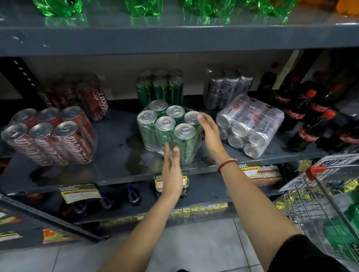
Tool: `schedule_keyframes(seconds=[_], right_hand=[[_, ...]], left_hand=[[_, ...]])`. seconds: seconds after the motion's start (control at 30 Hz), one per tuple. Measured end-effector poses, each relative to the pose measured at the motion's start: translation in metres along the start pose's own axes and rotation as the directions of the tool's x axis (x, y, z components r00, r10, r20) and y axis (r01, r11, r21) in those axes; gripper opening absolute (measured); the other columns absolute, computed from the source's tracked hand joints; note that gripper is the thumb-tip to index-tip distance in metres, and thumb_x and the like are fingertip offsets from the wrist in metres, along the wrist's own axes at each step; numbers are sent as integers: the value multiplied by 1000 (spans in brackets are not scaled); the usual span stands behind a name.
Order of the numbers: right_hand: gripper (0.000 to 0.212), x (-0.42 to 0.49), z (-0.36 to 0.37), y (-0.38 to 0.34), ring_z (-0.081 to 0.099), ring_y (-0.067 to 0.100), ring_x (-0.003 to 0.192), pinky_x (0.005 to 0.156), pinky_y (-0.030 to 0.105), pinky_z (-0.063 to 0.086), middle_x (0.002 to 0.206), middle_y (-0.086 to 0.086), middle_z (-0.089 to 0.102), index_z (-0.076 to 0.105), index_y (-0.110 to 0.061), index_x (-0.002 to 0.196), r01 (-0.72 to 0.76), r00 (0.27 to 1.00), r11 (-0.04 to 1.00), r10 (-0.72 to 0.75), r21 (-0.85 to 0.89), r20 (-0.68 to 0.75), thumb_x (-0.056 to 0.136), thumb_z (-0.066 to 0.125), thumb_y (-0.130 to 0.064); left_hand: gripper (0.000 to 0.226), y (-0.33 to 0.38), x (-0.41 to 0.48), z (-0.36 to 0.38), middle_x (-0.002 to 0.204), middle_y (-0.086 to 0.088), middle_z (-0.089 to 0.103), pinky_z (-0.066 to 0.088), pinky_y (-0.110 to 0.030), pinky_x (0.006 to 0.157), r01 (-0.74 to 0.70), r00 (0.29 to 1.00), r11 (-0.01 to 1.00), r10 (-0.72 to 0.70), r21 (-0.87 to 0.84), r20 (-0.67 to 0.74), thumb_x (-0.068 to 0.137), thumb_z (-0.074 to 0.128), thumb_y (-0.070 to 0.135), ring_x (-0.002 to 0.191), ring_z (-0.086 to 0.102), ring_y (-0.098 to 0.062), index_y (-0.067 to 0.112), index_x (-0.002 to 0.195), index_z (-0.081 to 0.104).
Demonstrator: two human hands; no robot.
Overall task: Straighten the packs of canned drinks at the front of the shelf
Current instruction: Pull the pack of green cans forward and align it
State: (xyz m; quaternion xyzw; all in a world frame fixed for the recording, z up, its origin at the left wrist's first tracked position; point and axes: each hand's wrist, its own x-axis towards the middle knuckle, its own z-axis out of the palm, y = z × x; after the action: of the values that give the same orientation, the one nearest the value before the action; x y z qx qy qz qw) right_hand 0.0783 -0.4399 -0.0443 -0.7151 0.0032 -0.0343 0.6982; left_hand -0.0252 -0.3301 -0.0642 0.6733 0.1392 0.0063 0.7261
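A shrink-wrapped pack of green cans (166, 129) stands upright at the middle front of the grey shelf (114, 165), turned at an angle. My right hand (209, 133) lies flat against its right side, fingertips on a can top. My left hand (171, 168) is open at its front lower corner, fingers up, touching or nearly touching the wrap. A pack of red cola cans (49, 135) leans at the left front. A pack of silver cans (250, 125) lies tilted at the right front.
More packs stand behind: red (78, 97), green (159, 89), silver (227, 86). Dark cola bottles (312, 115) fill the shelf's right end. Green bottles (140, 0) sit on the shelf above. A wire cart (326, 206) is at my right. A wet patch (134, 146) marks the shelf.
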Motion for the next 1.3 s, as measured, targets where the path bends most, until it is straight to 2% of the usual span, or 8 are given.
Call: schedule_keyframes(seconds=[0.17,0.3,0.43,0.6,0.7,0.93,1.07,1.3], right_hand=[[21,-17,17,7,56,15,114,105,34,41,118,0,63,59,-25,111,17,993,993,-3,116,-119,94,53,-37],[37,-61,51,15,55,9,116,100,25,40,123,1,60,57,-23,117,129,950,981,-81,145,-302,88,53,-44],[46,-96,92,25,48,15,129,109,36,37,131,1,54,52,-29,127,171,945,981,-136,96,-297,90,49,-54],[22,-89,86,5,54,-5,108,93,14,40,114,-2,56,56,-20,116,196,941,980,-176,41,-290,98,49,-30],[32,-37,64,-16,52,18,114,101,23,39,120,7,50,54,-7,122,142,932,987,-161,-81,-325,95,56,-24],[66,38,37,-33,39,27,138,110,33,34,150,10,41,27,-21,149,-183,973,967,205,-178,110,93,56,-40],[66,29,48,-14,40,30,136,115,45,31,146,14,42,31,-18,146,-120,993,982,118,-145,-21,91,57,-43],[64,-24,77,-5,32,34,129,104,38,27,139,20,39,29,-11,145,-37,953,962,-47,-271,-298,94,51,-44]], left_hand=[[71,6,5,0,163,9,-3,6,-41,122,-41,999,998,43,-50,30,92,29,62,149,2,-10,33,151,1],[92,15,35,-31,153,-7,37,32,-45,114,-24,1000,986,26,-167,12,75,43,77,139,38,-21,20,146,30],[59,37,61,-62,96,-6,76,58,-26,71,63,998,969,-65,-237,-2,95,30,57,90,71,-20,12,108,65],[68,43,76,-84,121,-3,65,49,-38,98,63,977,994,-79,-86,-200,79,39,75,108,60,-16,23,115,64],[46,35,52,-66,133,-2,54,38,-44,109,-21,914,992,-32,-127,-405,91,41,57,122,50,-21,27,123,54],[95,32,53,-26,163,-9,-6,11,-50,120,92,949,994,-107,-62,-297,86,50,61,150,3,-26,21,151,-6],[105,40,82,-52,159,-12,22,29,-51,114,161,956,983,-176,-84,-233,71,56,67,141,31,-30,25,152,4],[37,68,117,-92,97,-7,73,51,-33,71,153,988,976,-152,-152,21,92,52,40,82,68,-18,11,113,62]])
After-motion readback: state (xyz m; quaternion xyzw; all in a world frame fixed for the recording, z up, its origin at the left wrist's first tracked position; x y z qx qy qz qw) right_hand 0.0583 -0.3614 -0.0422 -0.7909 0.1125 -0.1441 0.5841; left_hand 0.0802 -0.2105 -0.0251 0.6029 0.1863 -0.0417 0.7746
